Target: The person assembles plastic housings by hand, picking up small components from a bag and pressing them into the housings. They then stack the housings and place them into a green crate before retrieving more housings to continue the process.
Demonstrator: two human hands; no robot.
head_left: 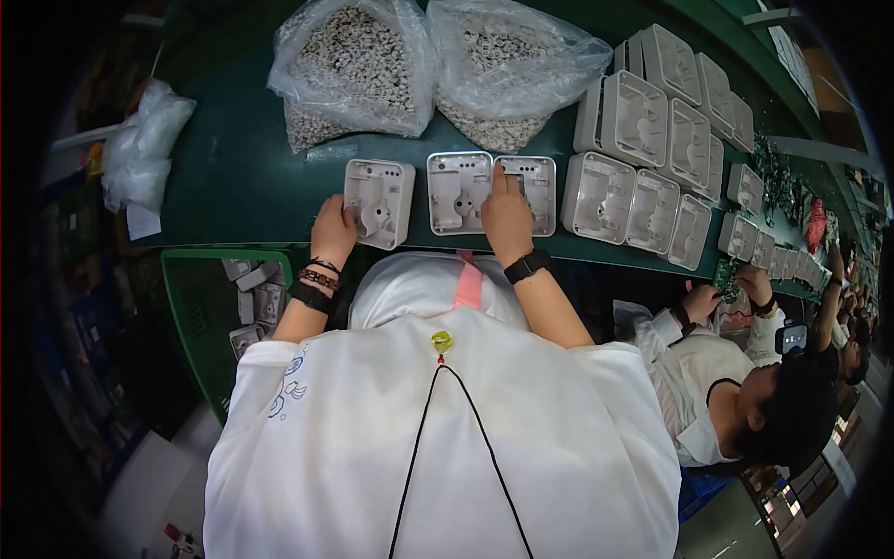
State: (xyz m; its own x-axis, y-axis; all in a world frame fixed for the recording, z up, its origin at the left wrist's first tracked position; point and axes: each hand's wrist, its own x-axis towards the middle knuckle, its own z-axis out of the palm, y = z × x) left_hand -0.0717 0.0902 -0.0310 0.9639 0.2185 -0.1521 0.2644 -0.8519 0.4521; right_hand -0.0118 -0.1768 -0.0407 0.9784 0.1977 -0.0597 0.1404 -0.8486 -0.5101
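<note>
Three white square plastic housings lie along the near edge of the green table, their hollow sides up. My left hand [333, 233] is closed on the left wall of the left housing [399, 210], thumb over the rim; this housing sits slightly tilted. The middle housing [447, 196] and the right housing [543, 200] stand side by side. Where these two meet, my right hand [508, 219] grips the right housing, its fingers reaching over the wall to the inside. Part of that housing is hidden under the hand.
Two clear bags [358, 65] [507, 70] of small pale parts stand at the back. Stacked white housings [633, 121] fill the right side. A green crate [200, 307] with housings is at lower left, a crumpled plastic bag [144, 149] above it. A co-worker's hands [703, 300] hold a circuit board.
</note>
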